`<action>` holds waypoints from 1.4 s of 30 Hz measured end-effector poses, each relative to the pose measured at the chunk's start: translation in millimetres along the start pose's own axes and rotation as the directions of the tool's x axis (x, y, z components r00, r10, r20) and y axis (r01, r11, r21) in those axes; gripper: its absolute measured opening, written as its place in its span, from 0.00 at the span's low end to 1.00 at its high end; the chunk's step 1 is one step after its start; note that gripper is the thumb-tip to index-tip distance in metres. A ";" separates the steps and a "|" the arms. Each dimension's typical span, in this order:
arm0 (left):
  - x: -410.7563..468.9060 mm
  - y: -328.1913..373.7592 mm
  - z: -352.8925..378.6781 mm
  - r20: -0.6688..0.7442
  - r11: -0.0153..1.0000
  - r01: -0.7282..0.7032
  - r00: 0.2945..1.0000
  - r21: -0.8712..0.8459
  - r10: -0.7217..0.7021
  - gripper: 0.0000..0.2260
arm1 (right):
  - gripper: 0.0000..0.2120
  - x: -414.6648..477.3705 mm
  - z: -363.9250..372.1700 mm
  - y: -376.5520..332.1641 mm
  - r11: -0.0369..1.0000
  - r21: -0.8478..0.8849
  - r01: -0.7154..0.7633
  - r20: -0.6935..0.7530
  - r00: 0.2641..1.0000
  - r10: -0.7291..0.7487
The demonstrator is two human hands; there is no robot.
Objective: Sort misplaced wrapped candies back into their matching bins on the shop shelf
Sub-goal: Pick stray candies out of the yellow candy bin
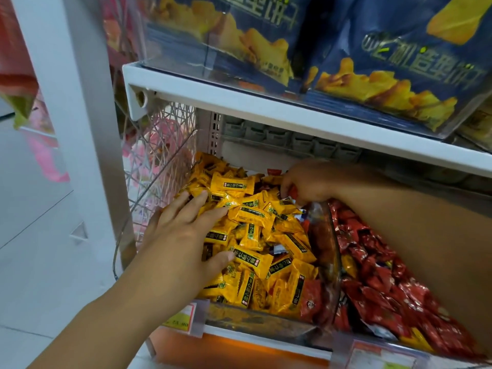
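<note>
Shelf (266,113): yellow bin (253,315) and red bin (386,344), split by a clear divider (331,251). My left hand (183,230) lies flat on the yellow pile, fingers straight, holding nothing. My right hand (306,182) pinches a red candy (292,190) at the yellow bin's back (more red strays (310,296) sit front right). Recommendation: lift clear over the divider, then release among the reds.
</note>
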State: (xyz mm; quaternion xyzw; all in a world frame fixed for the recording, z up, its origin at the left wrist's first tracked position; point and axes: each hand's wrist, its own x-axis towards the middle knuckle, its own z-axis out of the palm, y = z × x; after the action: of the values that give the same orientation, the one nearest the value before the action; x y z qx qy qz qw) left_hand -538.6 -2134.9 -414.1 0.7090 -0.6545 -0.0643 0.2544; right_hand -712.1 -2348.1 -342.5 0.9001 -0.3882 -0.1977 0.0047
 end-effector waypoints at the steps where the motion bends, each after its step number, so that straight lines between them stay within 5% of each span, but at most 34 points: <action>1: -0.5 -1.0 -0.4 -0.003 1.000 -0.002 1.000 -0.001 0.002 0.36 | 0.18 -1.5 -1.2 0.4 1.000 0.006 0.015 -0.022 1.000 -0.014; 10: 0.5 6.7 -2.3 -0.132 1.000 -0.023 0.991 -0.022 0.020 0.33 | 0.10 -43.6 -9.5 -4.9 0.910 0.395 0.130 -0.277 0.961 -0.017; 14: 8.1 25.7 -3.9 -0.209 0.998 -0.047 0.977 -0.051 0.035 0.34 | 0.08 -71.7 -7.8 -27.9 0.669 0.725 0.163 -0.298 0.950 0.092; 19: 12.3 51.1 -9.3 -0.109 0.910 0.000 0.993 -0.414 -0.049 0.32 | 0.10 -95.1 3.1 -56.4 0.335 0.917 0.215 -0.245 0.968 0.051; 23: 12.7 58.3 -8.5 -0.100 0.769 0.000 0.991 -0.640 -0.083 0.22 | 0.11 -103.6 14.4 -63.2 0.247 0.934 0.259 -0.293 0.949 0.113; 28: 12.2 55.2 -5.2 -0.068 0.726 0.029 0.992 -0.687 -0.103 0.17 | 0.12 -121.6 21.7 -46.7 0.312 0.905 0.288 -0.378 0.881 0.285; 31: 12.1 46.6 -3.2 -0.046 0.772 0.057 0.993 -0.633 -0.110 0.14 | 0.07 -136.0 29.3 -15.5 0.649 0.761 0.004 -0.397 0.794 0.461; 34: 9.0 45.9 -6.2 -0.060 0.812 0.036 0.994 -0.583 -0.088 0.13 | 0.14 -144.0 41.1 7.4 0.744 0.638 -0.200 -0.363 0.774 0.519; 37: 7.5 39.0 -9.7 -0.081 0.847 0.018 0.994 -0.531 -0.071 0.12 | 0.13 -135.0 34.7 -2.0 0.781 0.616 -0.101 -0.446 0.772 0.452; 42: 4.0 30.4 -17.2 -0.090 0.870 0.036 0.992 -0.491 -0.092 0.11 | 0.11 -78.4 10.3 -13.7 0.928 0.372 -0.006 -0.263 0.958 0.111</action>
State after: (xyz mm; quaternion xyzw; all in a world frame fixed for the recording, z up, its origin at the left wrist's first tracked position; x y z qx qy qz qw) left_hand -558.0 -2134.4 -384.8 0.6454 -0.5782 -0.1966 0.4588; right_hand -755.0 -2282.0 -326.6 0.8917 -0.4407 0.0076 -0.1030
